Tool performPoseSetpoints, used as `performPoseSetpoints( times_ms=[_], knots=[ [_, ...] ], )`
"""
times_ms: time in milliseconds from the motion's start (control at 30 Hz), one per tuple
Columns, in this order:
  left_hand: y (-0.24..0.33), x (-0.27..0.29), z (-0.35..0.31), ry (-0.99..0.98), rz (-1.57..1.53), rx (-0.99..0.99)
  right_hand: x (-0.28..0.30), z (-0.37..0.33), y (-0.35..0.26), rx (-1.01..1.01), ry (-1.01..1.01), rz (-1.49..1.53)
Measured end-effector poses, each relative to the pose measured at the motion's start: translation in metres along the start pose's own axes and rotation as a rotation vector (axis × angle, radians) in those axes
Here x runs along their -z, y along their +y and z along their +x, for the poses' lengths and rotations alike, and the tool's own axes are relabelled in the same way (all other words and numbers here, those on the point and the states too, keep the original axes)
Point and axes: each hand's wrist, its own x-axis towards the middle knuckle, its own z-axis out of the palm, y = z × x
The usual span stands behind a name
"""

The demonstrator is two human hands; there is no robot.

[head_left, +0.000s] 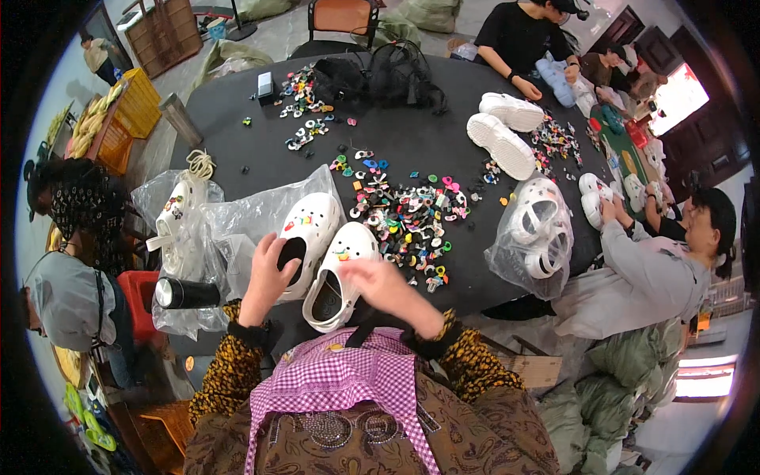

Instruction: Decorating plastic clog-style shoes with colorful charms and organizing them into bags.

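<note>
Two white clogs lie side by side at the near table edge. The left clog [315, 219] carries small colourful charms on its toe and shows a dark inside. Beside its heel is my left hand [269, 279], thumb and fingers apart at the opening's rim. The right clog [356, 241] has a few charms above its opening. Over that opening's right side is my right hand [381, 290], its fingers smeared by motion; whether they pinch anything is unclear. A wide heap of small shoe charms [408, 214] lies just beyond the clogs.
A bagged clog [176, 207] and black bottle [186, 293] sit left. Bagged clogs [538, 222] and bare white clogs [503, 142] are right. A black bag [380, 79] lies at the far side. Co-workers handle shoes around the black table [229, 131].
</note>
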Motion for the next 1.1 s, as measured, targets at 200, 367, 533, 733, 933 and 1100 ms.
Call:
performPoseSetpoints(
  times_ms=[200, 367, 533, 733, 933, 1100],
  knots=[
    [0.037, -0.008, -0.017, -0.061, -0.044, 0.063, 0.086, 0.04, 0.08, -0.152, 0.504, -0.174],
    [0.046, -0.018, -0.012, -0.201, 0.03, 0.177, 0.123, 0.058, 0.123, -0.097, 0.607, -0.423],
    [0.041, -0.031, -0.01, -0.178, 0.128, 0.215, 0.128, 0.077, 0.138, 0.079, 0.56, -0.682],
    [0.029, -0.04, -0.005, -0.149, 0.123, 0.108, 0.123, 0.078, 0.136, -0.008, 0.439, -0.964],
    [0.027, -0.02, -0.014, -0.16, 0.205, -0.01, 0.128, 0.072, 0.142, -0.001, 0.43, -0.972],
    [0.027, -0.013, -0.022, -0.125, 0.167, -0.03, 0.123, 0.063, 0.135, 0.063, 0.483, -0.651]
  ],
)
